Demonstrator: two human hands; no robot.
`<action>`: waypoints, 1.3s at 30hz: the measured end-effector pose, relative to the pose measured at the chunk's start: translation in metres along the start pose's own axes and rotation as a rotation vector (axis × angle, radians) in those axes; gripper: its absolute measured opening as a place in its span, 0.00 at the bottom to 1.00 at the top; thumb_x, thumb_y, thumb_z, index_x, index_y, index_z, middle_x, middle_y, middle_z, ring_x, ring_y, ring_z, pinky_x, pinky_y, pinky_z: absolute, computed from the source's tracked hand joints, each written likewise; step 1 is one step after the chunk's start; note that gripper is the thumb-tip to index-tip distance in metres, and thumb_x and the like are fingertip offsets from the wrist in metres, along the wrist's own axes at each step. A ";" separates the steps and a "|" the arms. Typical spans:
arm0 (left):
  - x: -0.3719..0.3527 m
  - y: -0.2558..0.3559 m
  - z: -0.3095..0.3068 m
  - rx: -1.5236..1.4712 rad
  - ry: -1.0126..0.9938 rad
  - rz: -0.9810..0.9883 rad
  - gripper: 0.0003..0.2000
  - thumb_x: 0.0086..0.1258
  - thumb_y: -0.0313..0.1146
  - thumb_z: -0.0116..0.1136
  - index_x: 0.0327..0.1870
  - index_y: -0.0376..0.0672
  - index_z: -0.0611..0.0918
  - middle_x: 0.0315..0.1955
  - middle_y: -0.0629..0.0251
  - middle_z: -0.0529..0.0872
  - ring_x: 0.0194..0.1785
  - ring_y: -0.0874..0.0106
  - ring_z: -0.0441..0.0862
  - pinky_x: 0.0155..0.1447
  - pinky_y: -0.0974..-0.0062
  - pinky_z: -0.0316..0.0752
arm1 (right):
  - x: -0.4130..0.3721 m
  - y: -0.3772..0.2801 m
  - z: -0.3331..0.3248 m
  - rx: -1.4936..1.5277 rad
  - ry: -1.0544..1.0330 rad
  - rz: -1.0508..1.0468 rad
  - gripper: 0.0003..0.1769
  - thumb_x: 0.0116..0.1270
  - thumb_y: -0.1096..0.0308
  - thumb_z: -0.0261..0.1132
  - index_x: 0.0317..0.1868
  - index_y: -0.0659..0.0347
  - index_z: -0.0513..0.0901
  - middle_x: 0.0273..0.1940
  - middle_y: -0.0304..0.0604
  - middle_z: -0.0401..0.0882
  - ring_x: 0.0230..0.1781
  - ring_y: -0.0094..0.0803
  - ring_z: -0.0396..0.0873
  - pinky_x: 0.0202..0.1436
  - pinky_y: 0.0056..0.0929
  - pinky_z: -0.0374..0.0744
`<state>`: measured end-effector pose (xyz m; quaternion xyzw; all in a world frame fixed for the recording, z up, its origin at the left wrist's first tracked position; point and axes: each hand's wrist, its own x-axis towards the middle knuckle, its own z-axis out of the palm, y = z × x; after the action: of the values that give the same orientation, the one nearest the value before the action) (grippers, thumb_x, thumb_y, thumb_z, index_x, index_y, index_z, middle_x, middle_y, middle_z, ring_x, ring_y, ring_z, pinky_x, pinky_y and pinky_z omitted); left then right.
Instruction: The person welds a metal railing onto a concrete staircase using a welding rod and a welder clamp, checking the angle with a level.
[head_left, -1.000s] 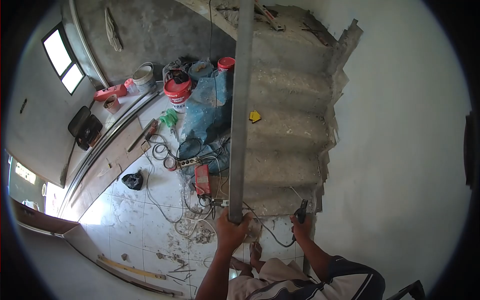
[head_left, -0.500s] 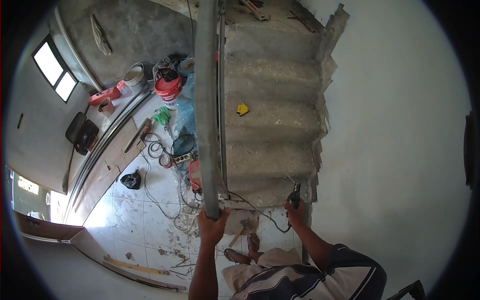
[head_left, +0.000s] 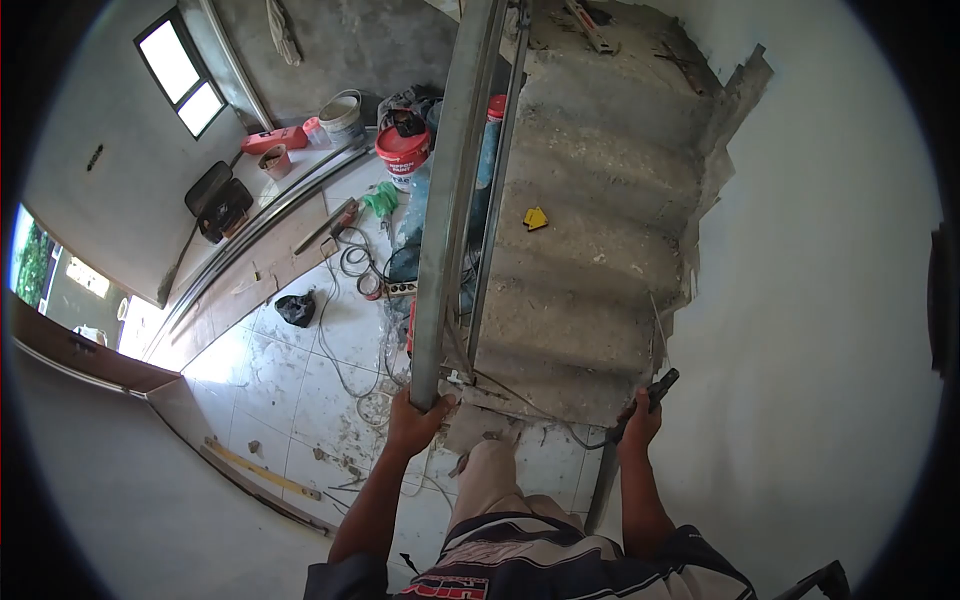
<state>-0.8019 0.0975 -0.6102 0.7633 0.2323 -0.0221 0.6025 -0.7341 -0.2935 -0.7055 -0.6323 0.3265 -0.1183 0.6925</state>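
Note:
My left hand (head_left: 414,424) is wrapped round the lower end of a long grey metal rail (head_left: 445,220), which runs up along the left side of the concrete stairs (head_left: 590,250). On the right, my right hand (head_left: 639,424) grips a black welding electrode holder (head_left: 662,388) beside the bottom step. A thin rod rises from the holder, and a dark cable (head_left: 520,391) runs from near it toward the rail's foot. A yellow angle magnet (head_left: 536,218) lies on a middle step.
Left of the rail, a red paint bucket (head_left: 402,150), a green cloth (head_left: 381,199), a black bag (head_left: 295,309) and cables are on the tiled floor (head_left: 262,365). Long metal tubes (head_left: 270,220) lie farther left. A white wall (head_left: 810,280) borders the stairs.
The view has turned, so the stairs and rail appear farther right and tilted. My right hand and the holder have moved rightward toward the wall. My left hand stays on the rail's lower end.

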 end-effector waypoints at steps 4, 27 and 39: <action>-0.002 -0.004 0.010 0.025 0.117 0.071 0.15 0.63 0.37 0.73 0.34 0.37 0.79 0.22 0.69 0.81 0.25 0.78 0.77 0.32 0.72 0.74 | 0.001 -0.011 0.002 0.001 0.031 -0.007 0.21 0.68 0.50 0.70 0.43 0.57 0.75 0.25 0.33 0.71 0.19 0.25 0.74 0.25 0.27 0.76; -0.006 -0.010 -0.004 0.174 0.100 0.081 0.15 0.64 0.35 0.68 0.45 0.35 0.81 0.38 0.57 0.86 0.40 0.70 0.84 0.44 0.70 0.79 | 0.144 -0.120 0.094 0.251 -0.193 -0.120 0.21 0.68 0.52 0.68 0.48 0.58 0.73 0.32 0.37 0.73 0.25 0.28 0.76 0.30 0.28 0.78; 0.289 0.245 0.308 0.133 0.126 0.674 0.15 0.64 0.26 0.71 0.50 0.35 0.83 0.34 0.63 0.86 0.37 0.73 0.84 0.45 0.75 0.79 | 0.281 -0.082 0.147 0.453 -0.203 -0.003 0.27 0.70 0.49 0.66 0.53 0.65 0.73 0.34 0.44 0.77 0.29 0.31 0.79 0.32 0.29 0.77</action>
<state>-0.3751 -0.1354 -0.5618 0.8345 0.0018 0.2100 0.5095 -0.4118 -0.3520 -0.7144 -0.4699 0.2192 -0.1253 0.8458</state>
